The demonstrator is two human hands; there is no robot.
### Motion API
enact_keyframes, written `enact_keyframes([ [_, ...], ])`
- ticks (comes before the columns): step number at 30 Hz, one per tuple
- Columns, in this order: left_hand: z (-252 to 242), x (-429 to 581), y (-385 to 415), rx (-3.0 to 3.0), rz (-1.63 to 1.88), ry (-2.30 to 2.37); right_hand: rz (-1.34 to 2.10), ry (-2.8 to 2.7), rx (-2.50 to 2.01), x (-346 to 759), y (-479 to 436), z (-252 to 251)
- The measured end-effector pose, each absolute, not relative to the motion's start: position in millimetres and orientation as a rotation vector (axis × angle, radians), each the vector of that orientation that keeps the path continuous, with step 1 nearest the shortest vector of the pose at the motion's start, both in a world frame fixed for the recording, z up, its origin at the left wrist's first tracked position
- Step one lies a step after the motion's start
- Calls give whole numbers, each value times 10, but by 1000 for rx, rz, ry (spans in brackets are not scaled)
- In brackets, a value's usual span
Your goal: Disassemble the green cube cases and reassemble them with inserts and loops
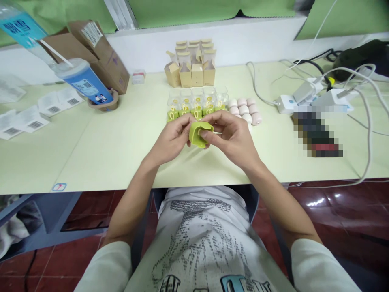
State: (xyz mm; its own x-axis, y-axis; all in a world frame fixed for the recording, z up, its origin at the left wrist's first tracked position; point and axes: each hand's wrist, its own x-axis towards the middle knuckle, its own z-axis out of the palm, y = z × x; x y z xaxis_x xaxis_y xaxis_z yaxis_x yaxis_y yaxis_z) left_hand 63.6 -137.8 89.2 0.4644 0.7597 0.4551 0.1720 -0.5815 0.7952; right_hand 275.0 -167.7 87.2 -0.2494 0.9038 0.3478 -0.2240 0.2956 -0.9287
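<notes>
Above the table's front half, both of my hands hold a small lime-green hollow cup-shaped piece [194,136], its open side turned toward me. My left hand [175,138] pinches it at the left edge. The thumb of my right hand [232,136] presses inside the piece, with the other fingers curled behind it. Just beyond my hands stand rows of small clear containers [197,97] with green bases [184,110] and yellow loops; my hands partly hide the front ones. To their right, pale pink and white rounded pieces [244,109] sit in rows.
Open kraft boxes [197,75] stand at the back. On the left are a blue cup [91,87] in a holder, a cardboard box [103,61], a bottle [22,30] and white packets [30,119]. White power strips [322,101], cables and a pixelated object [317,136] lie right.
</notes>
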Motion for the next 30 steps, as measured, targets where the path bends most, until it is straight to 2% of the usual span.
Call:
enact_keyframes([
  [30, 965, 667, -1452, 2106, 1199, 890, 1238, -1448, -657, 2714, -1593, 779],
])
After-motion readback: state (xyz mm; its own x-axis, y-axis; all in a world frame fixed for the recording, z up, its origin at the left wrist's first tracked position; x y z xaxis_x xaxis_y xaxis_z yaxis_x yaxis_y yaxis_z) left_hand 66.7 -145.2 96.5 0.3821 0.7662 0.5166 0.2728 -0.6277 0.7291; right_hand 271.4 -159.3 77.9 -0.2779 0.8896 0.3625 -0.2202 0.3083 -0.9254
